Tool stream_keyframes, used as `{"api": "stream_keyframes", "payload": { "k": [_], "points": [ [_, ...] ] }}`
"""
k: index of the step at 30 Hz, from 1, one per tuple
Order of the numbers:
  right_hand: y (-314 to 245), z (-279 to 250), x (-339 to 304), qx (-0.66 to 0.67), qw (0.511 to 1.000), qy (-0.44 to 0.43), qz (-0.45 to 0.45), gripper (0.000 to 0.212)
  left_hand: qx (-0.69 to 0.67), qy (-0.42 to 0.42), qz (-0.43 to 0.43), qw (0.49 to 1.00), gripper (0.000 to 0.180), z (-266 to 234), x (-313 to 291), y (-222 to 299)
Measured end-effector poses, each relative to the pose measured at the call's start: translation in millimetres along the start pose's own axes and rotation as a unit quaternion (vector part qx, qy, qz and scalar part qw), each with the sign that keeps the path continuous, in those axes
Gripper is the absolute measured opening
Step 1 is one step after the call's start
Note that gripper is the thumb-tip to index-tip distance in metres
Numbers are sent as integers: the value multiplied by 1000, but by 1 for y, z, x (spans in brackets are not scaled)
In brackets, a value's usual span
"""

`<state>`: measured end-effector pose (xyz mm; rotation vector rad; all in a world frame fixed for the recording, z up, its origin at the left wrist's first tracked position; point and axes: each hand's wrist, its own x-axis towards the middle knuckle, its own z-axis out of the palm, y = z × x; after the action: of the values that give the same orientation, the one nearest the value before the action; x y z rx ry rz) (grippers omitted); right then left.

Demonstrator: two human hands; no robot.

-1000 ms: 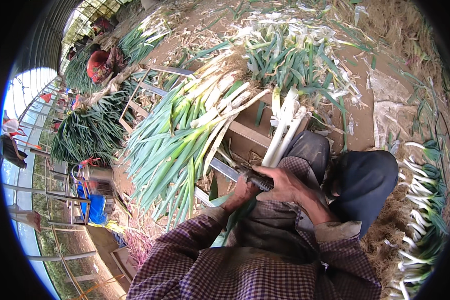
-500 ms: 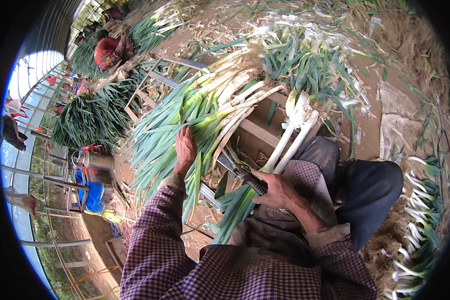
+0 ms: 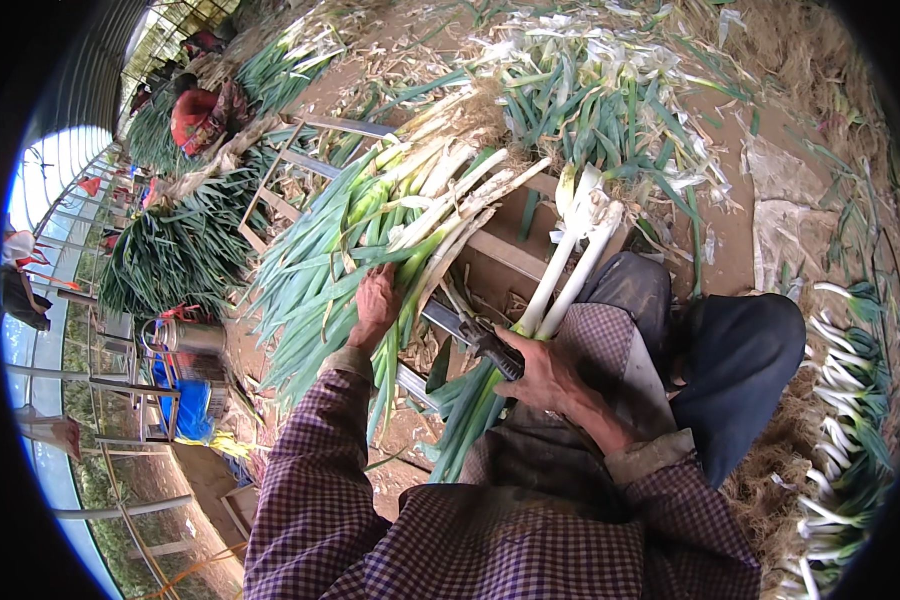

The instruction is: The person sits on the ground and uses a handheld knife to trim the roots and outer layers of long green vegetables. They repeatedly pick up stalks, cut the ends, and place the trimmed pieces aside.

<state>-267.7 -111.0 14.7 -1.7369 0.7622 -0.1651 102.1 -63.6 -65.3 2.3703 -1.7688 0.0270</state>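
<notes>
My left hand (image 3: 376, 308) is at the near right side of a big pile of untrimmed leeks (image 3: 320, 255), its fingers curled round a leek's green part. My right hand (image 3: 550, 378), closed, holds a black-handled tool (image 3: 497, 352); its kind cannot be made out, and its far end is lost against the frame. Under the same hand two cleaner leeks (image 3: 577, 262) lie across my lap, white stems pointing away and green leaves hanging down to the left. Roots and dry outer leaves still cover the piled leeks' white ends.
A wooden and metal frame (image 3: 515, 258) supports the pile. Leaf scraps (image 3: 590, 110) litter the ground ahead. Trimmed leeks (image 3: 838, 420) lie in a row at right. To the left are another leek heap (image 3: 175, 245), a metal bucket (image 3: 195, 340) and a person in red (image 3: 195, 120) bending over.
My left hand has shifted slightly right and down along the pile, its fingers more curled. My right hand has hardly moved, still on the tool above the two leeks. The view has shifted slightly.
</notes>
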Motion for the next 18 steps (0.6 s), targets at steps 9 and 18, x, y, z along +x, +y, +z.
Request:
{"api": "stream_keyframes", "payload": {
  "k": [9, 18],
  "points": [
    [24, 9, 0, -25, 996, 70, -53, 85, -88, -60, -4, 994, 28, -27, -22, 62],
    [43, -8, 15, -27, 987, 147, -65, 84, -175, -119, -68, 975, 36, -36, -27, 102]
  ]
}}
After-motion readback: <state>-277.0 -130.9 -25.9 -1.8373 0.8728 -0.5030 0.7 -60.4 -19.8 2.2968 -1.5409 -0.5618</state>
